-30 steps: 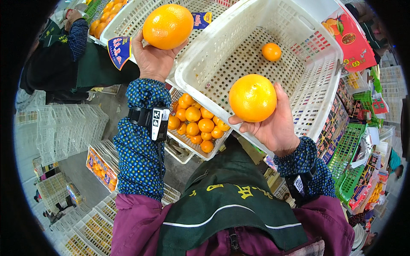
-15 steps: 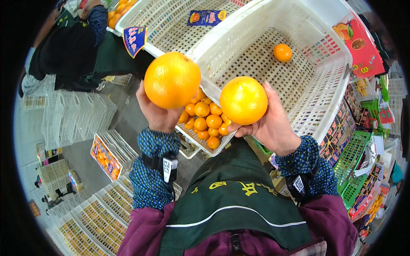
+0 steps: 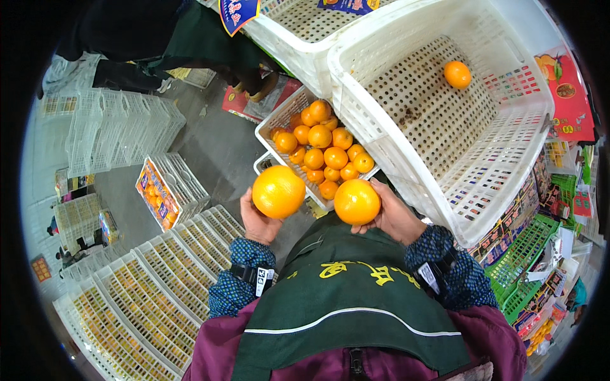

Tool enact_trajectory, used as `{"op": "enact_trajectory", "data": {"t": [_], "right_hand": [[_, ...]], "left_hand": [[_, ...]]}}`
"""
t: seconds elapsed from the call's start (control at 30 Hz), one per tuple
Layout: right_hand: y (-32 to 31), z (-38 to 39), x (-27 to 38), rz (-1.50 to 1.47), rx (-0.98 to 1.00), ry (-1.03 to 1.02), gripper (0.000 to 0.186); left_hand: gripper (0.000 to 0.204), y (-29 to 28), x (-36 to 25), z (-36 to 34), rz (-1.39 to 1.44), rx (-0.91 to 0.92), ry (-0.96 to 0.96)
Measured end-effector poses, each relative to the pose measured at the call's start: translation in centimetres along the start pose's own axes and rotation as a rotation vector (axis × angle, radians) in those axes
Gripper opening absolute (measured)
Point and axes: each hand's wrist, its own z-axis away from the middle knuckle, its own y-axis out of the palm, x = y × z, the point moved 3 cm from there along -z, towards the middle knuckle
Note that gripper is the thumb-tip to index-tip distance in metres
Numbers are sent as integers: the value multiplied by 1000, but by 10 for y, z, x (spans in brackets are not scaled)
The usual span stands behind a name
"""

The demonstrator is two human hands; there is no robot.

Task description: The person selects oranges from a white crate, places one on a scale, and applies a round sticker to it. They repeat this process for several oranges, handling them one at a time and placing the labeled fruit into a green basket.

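Note:
My left hand (image 3: 257,222) holds a large orange (image 3: 278,191) low in front of my body. Beside it, a little to the right, my right hand (image 3: 400,216) grips another large orange (image 3: 357,201), its thumb at the back. Just beyond both hands a shallow white crate (image 3: 267,130) holds several smaller oranges (image 3: 319,136). To the upper right stands a deep white perforated crate (image 3: 400,159) with one small orange (image 3: 457,74) on its bottom. Both held oranges are over my dark green apron (image 3: 349,292).
Another white crate (image 3: 311,35) adjoins at the top. A co-worker's dark-clothed legs (image 3: 203,47) are upper left. Stacked white crates (image 3: 121,130) and rows of crates (image 3: 127,298) fill the left and lower left. Green baskets (image 3: 521,260) and red printed cartons (image 3: 565,95) line the right.
Both hands have come lower and closer to my body, still holding their oranges; the left one moved down markedly. The view has shifted, showing more of the crate of small oranges and floor beyond.

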Motion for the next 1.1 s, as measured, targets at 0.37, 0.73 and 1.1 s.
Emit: {"op": "enact_trajectory", "data": {"t": [0.37,0.73,1.1], "right_hand": [[-54,-95,-54,79,-30,163,72],[-27,-95,-20,213,-119,-37,65],[14,71,36,291,244,-64,59]], "left_hand": [[58,-34,19,17,-10,18,-92],[58,-48,21,12,20,23,-113],[66,-25,40,-12,-88,68,-188]]}}
